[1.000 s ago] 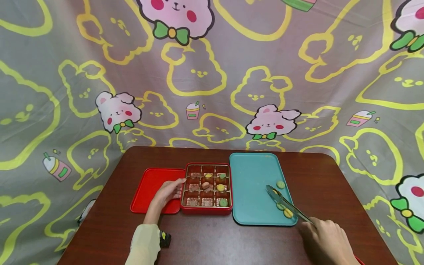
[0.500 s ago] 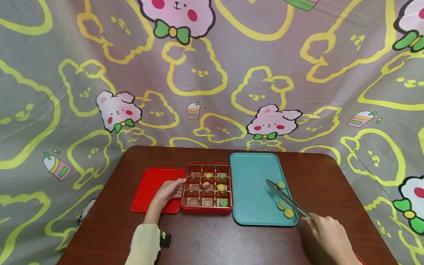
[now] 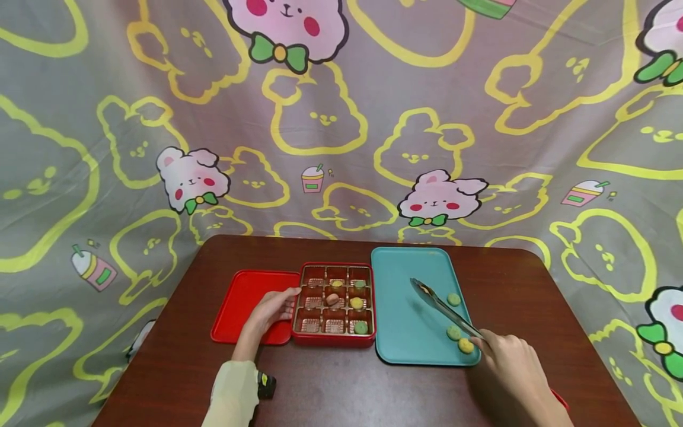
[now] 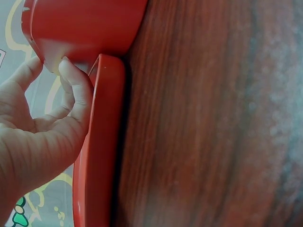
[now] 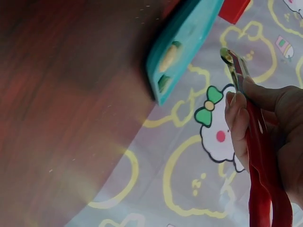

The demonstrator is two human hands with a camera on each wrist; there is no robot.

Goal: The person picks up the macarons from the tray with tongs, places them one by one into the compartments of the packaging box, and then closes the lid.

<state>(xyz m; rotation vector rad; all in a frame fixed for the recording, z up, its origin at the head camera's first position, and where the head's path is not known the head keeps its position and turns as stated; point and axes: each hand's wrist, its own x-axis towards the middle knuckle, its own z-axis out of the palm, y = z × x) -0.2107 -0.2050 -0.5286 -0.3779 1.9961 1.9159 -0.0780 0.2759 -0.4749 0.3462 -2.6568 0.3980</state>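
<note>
My left hand [image 3: 272, 309] holds the left side of a red compartment box [image 3: 333, 340], one fingertip at its rim. In the left wrist view, curled fingers [image 4: 75, 80] touch the outer wall of the box [image 4: 85, 28]. Several macarons sit in its cells, among them a brown one [image 3: 332, 299], a yellow one [image 3: 356, 303] and a green one [image 3: 360, 327]. My right hand [image 3: 512, 362] grips tongs [image 3: 448, 311] by red handles [image 5: 260, 156]. A small yellowish piece, apparently a macaron [image 3: 425, 289], shows between the tongs' tips over the teal tray [image 3: 395, 332].
Two green macarons, a far one [image 3: 453, 299] and a near one [image 3: 454, 333], and a yellow macaron [image 3: 466, 346] lie along the tray's right side. A flat red tray or lid [image 3: 240, 302] lies left of the box. A patterned curtain [image 3: 341, 148] hangs behind the brown table [image 3: 331, 391].
The tongs have moved left and away from me over the teal tray, with the yellowish piece in their tips. My right hand has followed to the left. My left hand stays put.
</note>
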